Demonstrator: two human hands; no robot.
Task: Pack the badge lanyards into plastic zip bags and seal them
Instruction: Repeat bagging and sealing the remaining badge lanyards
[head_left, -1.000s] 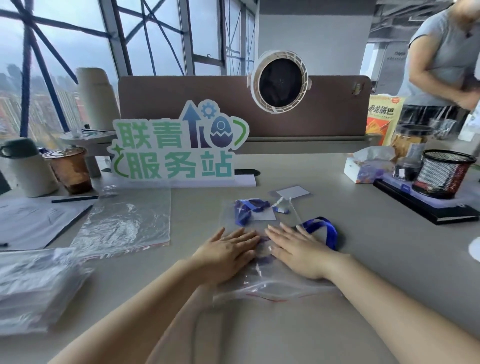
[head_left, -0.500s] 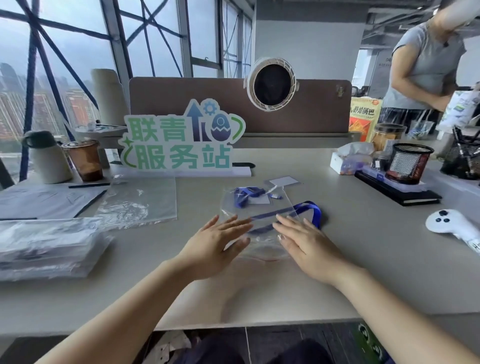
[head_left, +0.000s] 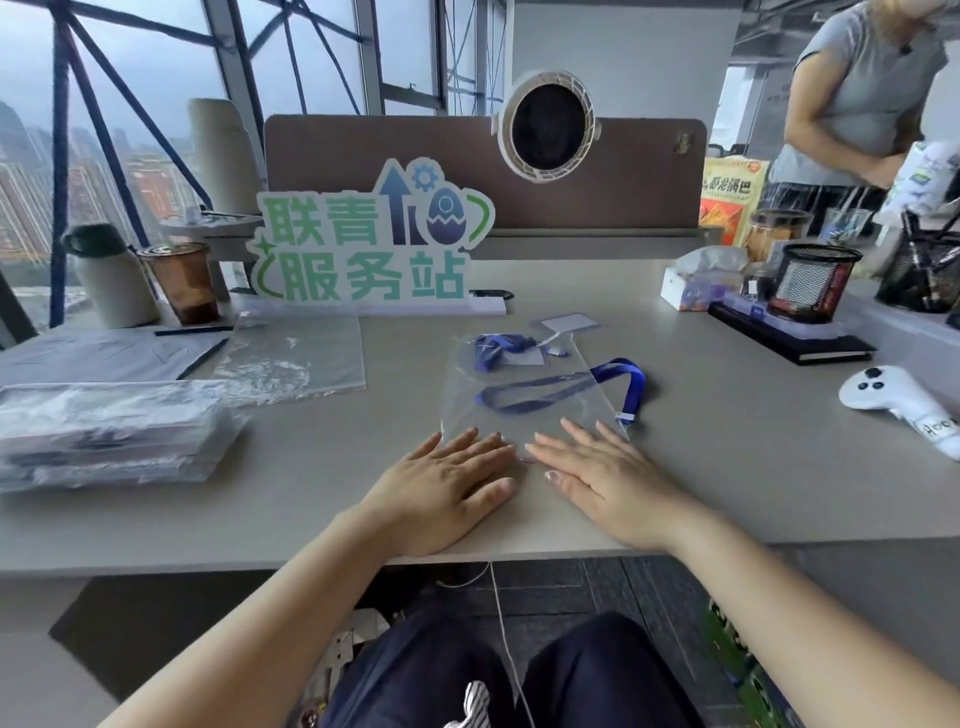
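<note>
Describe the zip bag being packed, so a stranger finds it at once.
Find the green sign on the grey table. In front of it, slightly right, lies a clear zip bag, its near edge under the left hand and right hand. Unlike the empty bag to its left, a blue lanyard shows through it.

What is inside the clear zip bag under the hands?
A blue lanyard shows through the zip bag, its loop lying beyond the bag's right edge. The left hand and right hand lie flat over the near edge, hiding the zip there.
</note>
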